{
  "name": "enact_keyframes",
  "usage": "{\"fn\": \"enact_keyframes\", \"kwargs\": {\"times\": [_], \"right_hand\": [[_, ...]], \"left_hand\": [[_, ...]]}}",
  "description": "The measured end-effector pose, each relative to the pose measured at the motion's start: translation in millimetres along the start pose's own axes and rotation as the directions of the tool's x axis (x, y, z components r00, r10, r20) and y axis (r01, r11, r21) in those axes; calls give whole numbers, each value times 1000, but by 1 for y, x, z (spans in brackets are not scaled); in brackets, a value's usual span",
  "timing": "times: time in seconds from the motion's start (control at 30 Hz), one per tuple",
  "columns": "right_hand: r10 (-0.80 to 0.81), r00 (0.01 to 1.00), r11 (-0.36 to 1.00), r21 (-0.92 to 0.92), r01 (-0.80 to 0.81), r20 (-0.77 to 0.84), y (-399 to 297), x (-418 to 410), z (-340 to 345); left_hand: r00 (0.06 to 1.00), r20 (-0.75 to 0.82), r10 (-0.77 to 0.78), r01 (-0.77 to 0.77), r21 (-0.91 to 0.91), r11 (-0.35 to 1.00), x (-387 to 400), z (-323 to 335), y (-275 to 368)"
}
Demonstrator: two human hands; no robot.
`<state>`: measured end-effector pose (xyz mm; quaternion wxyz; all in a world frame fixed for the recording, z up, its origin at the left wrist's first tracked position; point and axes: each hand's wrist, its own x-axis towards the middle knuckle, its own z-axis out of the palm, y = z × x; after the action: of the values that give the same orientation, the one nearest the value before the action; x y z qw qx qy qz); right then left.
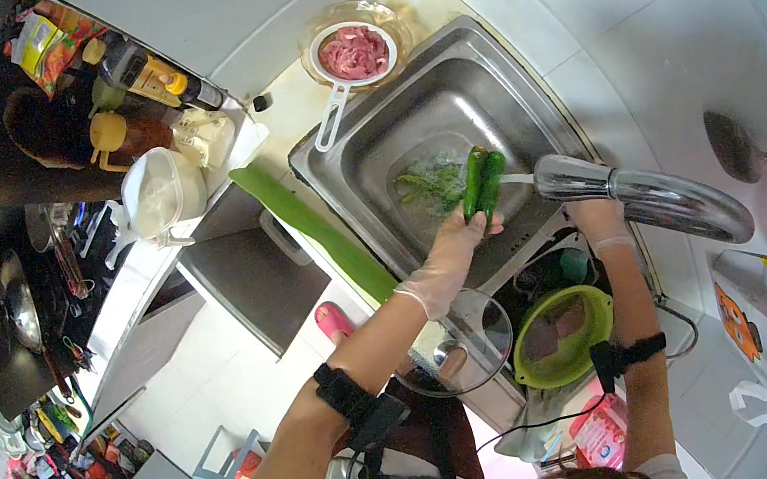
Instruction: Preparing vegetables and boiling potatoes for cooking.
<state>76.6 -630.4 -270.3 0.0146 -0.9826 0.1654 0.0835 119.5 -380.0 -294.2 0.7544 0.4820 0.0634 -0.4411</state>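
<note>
Two long green vegetables (483,181), apparently peppers, are held side by side in my left hand (464,241), above the basin of a stainless steel sink (401,115). A clear plastic glove covers this hand. From the chrome faucet (575,177) a stream of water runs onto them. More green vegetables (435,185) lie in bubbling water at the sink bottom, their shape blurred. My right hand (596,211), also gloved, is beside the sink's near right corner, partly behind the faucet; its fingers are hidden.
A white strainer (336,122) of sliced raw meat (356,54) rests on a glass bowl at the back. A long green leaf-like strip (313,228) lies along the left counter edge. Nearer me are a glass lid (477,345) and a green basket (569,372). Bottles (138,71) stand left.
</note>
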Motion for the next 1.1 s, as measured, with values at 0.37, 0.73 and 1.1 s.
{"fn": "enact_keyframes", "kwargs": {"times": [0.37, 0.73, 1.1], "right_hand": [[22, 726, -75, 725, -684, 687, -145, -38, 68], [159, 869, 677, 589, -441, 469, -47, -13, 147], [168, 714, 614, 495, -615, 679, -109, -8, 106]], "left_hand": [[979, -169, 111, 121, 929, 349, 0, -10, -60], [977, 122, 172, -120, 993, -22, -78, 9, 52], [805, -83, 587, -88, 962, 257, -162, -76, 68]]}}
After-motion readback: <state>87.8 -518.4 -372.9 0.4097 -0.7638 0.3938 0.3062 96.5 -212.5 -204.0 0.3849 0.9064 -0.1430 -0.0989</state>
